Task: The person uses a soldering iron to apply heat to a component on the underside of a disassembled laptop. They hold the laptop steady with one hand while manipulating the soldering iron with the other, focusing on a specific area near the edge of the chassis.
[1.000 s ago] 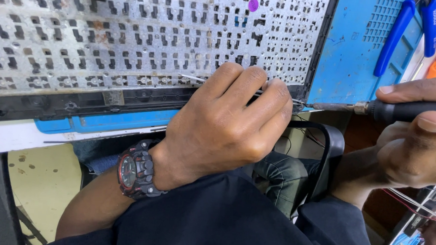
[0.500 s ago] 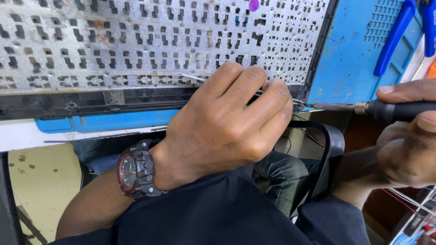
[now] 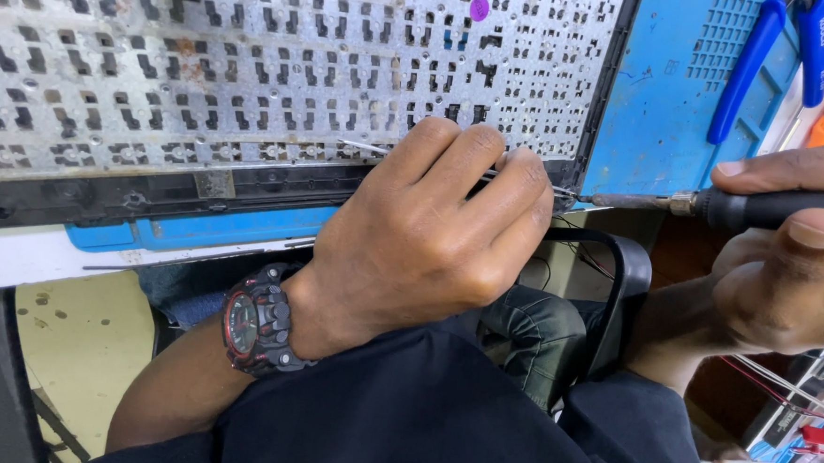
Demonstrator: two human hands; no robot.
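Grey perforated metal backplate of a keyboard [image 3: 279, 74] lies on a blue silicone work mat [image 3: 662, 113] on the desk. The left hand [image 3: 431, 232], wearing a black and red wristwatch [image 3: 257, 319], is curled and pinches thin silver tweezers [image 3: 365, 148] against the lower edge of the plate. At 3 o'clock from it the right hand [image 3: 786, 270] is closed around a black-handled soldering iron [image 3: 714, 205], its tip pointing to 9 o'clock, close to the left fingers. Blue-handled pliers [image 3: 750, 66] rest at 1 o'clock.
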